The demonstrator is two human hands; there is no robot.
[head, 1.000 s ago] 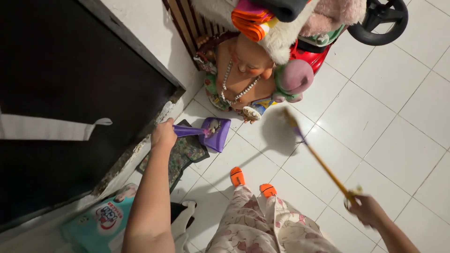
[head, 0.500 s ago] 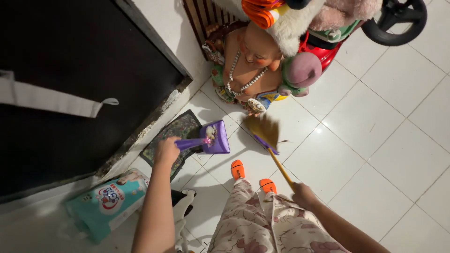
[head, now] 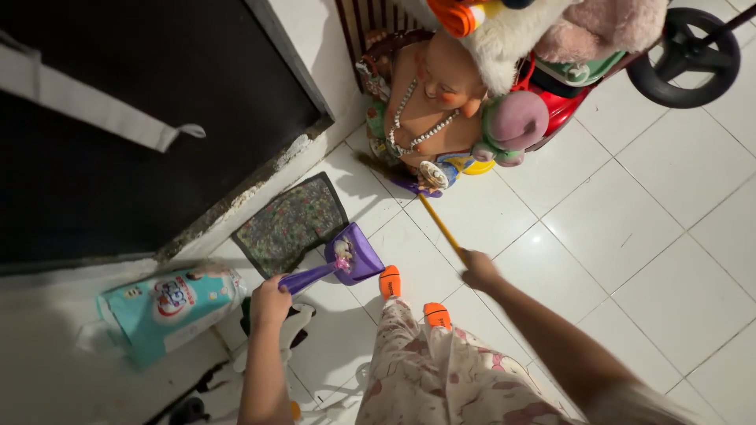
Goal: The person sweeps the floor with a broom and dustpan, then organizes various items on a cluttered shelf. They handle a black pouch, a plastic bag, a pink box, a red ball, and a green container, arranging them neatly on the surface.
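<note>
My left hand [head: 270,302] has its grip clamped on the handle of the purple plastic dustpan [head: 346,260], which sits tilted low over the white tiled floor [head: 614,228], just beside the dark patterned floor mat [head: 290,223] and my orange slippers [head: 390,282]. My right hand [head: 478,270] is closed around the thin yellow broom handle [head: 439,224]; its purple-bound bristle end reaches under the large doll figure with a bead necklace [head: 429,102]. A teal plastic package [head: 165,307] lies near my left hand, against the dark doorway's sill.
</note>
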